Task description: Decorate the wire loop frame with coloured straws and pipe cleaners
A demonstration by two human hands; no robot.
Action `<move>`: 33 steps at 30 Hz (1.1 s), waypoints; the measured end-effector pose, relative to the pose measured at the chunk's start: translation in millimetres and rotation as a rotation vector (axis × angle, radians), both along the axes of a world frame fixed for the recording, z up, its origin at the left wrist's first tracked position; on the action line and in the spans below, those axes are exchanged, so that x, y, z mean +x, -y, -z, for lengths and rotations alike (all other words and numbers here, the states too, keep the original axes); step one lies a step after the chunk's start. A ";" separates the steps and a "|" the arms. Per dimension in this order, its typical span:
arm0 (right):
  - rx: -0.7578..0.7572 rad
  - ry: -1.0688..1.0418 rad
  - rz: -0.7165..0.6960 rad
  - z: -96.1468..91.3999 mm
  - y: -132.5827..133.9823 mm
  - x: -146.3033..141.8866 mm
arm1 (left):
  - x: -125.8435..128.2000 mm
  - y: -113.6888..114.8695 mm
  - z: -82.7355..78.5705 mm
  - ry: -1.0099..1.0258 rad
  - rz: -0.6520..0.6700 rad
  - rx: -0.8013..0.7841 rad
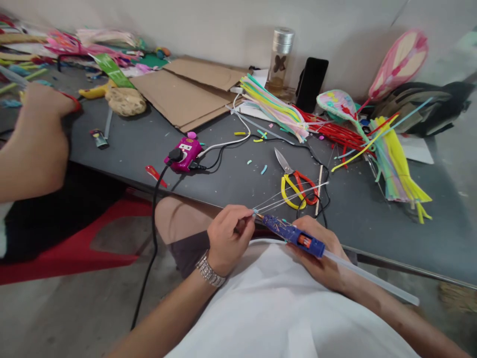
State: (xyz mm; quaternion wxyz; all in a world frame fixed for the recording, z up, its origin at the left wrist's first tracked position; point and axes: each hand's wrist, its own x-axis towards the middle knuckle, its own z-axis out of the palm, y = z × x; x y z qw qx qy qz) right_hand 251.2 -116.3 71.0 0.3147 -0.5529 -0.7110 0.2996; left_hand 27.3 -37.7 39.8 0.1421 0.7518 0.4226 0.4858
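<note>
My left hand [231, 233], with a metal watch on its wrist, pinches a small light-blue piece [255, 211] joined to thin pale wires [276, 202] that fan out over the table edge. In my right hand [320, 248] is a dark-blue hot glue gun [290, 232], its tip touching or very near the blue piece. A long clear glue stick [372, 276] sticks out of the gun's back end. Just beyond the wires lie scissors [292, 179] with one yellow and one red handle. What my right fingers do under the gun is partly hidden.
A purple power adapter [186, 155] with black cables stands left of centre. Behind are cardboard sheets [186, 99], a glass bottle [280, 62], a phone [312, 84] and bundles of coloured pipe cleaners [400, 169]. Another person's arm [37, 134] reaches over the table at left.
</note>
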 end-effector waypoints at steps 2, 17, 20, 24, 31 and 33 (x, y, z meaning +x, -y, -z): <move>-0.004 -0.006 0.000 2.8 0.6 -0.2 | -0.2 -0.2 0.6 -0.002 0.006 0.013; 0.168 0.085 -0.056 13.5 2.9 -1.5 | -1.3 0.1 7.0 -0.054 0.002 0.088; 0.149 0.102 -0.065 11.4 2.9 -1.4 | -2.0 0.1 9.9 -0.063 0.007 0.109; 0.141 0.119 -0.082 9.9 2.8 -0.1 | -2.9 0.0 11.2 -0.068 0.029 0.119; 0.138 0.126 -0.096 9.1 3.9 0.1 | -3.3 0.2 10.7 -0.069 0.024 0.107; 0.129 0.128 -0.092 8.4 4.2 0.2 | -3.1 0.2 11.8 -0.066 0.020 0.108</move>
